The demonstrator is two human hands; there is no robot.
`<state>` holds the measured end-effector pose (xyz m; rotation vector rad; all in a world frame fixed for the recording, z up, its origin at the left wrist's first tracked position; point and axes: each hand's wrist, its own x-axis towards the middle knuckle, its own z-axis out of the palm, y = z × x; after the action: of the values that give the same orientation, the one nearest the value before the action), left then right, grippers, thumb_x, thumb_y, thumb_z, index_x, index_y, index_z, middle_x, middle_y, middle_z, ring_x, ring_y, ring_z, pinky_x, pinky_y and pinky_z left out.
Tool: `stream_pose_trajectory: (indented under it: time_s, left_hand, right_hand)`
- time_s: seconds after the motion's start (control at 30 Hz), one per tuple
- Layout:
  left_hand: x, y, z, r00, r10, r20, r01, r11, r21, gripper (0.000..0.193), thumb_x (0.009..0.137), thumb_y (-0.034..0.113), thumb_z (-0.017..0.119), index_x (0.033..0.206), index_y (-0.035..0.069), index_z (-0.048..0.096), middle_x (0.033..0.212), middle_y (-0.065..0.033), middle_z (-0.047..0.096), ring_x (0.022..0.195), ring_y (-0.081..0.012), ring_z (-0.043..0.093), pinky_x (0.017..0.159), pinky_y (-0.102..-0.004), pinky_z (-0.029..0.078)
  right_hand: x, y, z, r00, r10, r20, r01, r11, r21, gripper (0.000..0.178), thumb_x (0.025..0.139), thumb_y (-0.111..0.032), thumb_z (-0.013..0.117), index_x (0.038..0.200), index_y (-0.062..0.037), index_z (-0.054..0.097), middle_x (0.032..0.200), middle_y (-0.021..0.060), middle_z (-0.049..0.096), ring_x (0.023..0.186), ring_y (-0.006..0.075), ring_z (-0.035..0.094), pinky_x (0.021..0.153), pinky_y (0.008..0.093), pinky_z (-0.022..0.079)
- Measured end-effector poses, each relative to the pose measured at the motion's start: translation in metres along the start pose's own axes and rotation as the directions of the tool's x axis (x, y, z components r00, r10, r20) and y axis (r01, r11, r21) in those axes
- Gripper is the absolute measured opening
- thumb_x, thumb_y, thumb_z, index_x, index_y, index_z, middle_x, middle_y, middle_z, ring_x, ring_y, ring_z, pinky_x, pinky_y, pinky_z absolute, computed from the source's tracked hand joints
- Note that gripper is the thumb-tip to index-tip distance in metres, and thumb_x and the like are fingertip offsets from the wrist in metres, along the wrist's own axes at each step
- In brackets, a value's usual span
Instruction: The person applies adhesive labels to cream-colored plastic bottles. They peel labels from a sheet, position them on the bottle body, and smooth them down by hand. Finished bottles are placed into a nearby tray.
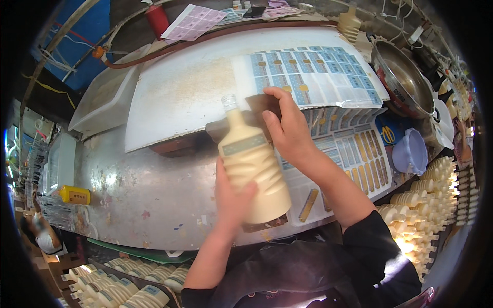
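Note:
A cream-coloured bottle [259, 177] with a rippled body and a clear threaded neck leans over the near edge of the white board. A pale blue-green label strip lies across its shoulder. My left hand [230, 197], slightly blurred, grips the bottle's lower left side with the thumb across its front. Just right of the bottle's neck, my right hand [287, 126] has its thumb and fingers closed on a dark brown flat piece [263, 105]. A brown patch [218, 131] shows behind the bottle; I cannot tell what it is.
Sheets of blue labels [308, 66] cover the board's right side, with gold-and-blue label sheets [364, 154] below. Around the metal table stand a white tub [105, 97], a yellow bottle [75, 195], a steel pan [403, 77], a lavender basin [411, 151] and stacked cream bottles [411, 220].

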<state>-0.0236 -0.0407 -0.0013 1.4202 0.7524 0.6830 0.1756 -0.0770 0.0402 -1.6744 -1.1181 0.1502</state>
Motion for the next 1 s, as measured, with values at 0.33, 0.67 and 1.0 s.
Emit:
stream_pose_trajectory:
  time_s: [0.33, 0.67, 1.0]
  left_hand:
    - [-0.003, 0.023, 0.010, 0.999, 0.033, -0.035, -0.024, 0.968, 0.248, 0.074, 0.078, 0.018, 0.080, 0.139, -0.004, 0.046, 0.126, -0.0221, 0.061, 0.114, -0.0373, 0.062, 0.099, -0.0469, 0.049]
    - [-0.002, 0.038, 0.019, 0.957, 0.286, 0.044, -0.275, 0.852, 0.446, 0.053, 0.079, 0.021, 0.076, 0.124, 0.001, 0.058, 0.119, -0.0232, 0.064, 0.110, -0.0466, 0.058, 0.086, -0.0539, 0.046]
    - [0.036, 0.016, 0.001, 0.995, 0.043, -0.090, -0.014, 0.955, 0.298, 0.066, 0.098, 0.043, 0.066, 0.141, -0.002, 0.043, 0.132, -0.0235, 0.057, 0.116, -0.0336, 0.059, 0.097, -0.0432, 0.049]
  right_hand:
    - [0.004, -0.015, 0.015, 0.994, 0.074, -0.082, -0.071, 0.997, 0.030, 0.041, 0.097, -0.007, 0.049, 0.137, 0.0014, 0.047, 0.126, 0.0223, 0.059, 0.115, 0.0329, 0.060, 0.103, 0.0412, 0.046]
    - [0.001, -0.075, 0.056, 0.991, -0.003, 0.134, 0.023, 0.988, -0.150, 0.045, 0.105, -0.030, 0.035, 0.132, 0.0038, 0.046, 0.125, 0.0266, 0.053, 0.112, 0.0454, 0.055, 0.098, 0.0509, 0.045]
    - [0.000, -0.026, 0.014, 0.999, -0.041, 0.011, 0.043, 0.973, -0.227, 0.041, 0.099, -0.007, 0.051, 0.139, 0.0011, 0.046, 0.132, 0.0247, 0.056, 0.122, 0.0393, 0.057, 0.105, 0.0430, 0.046]
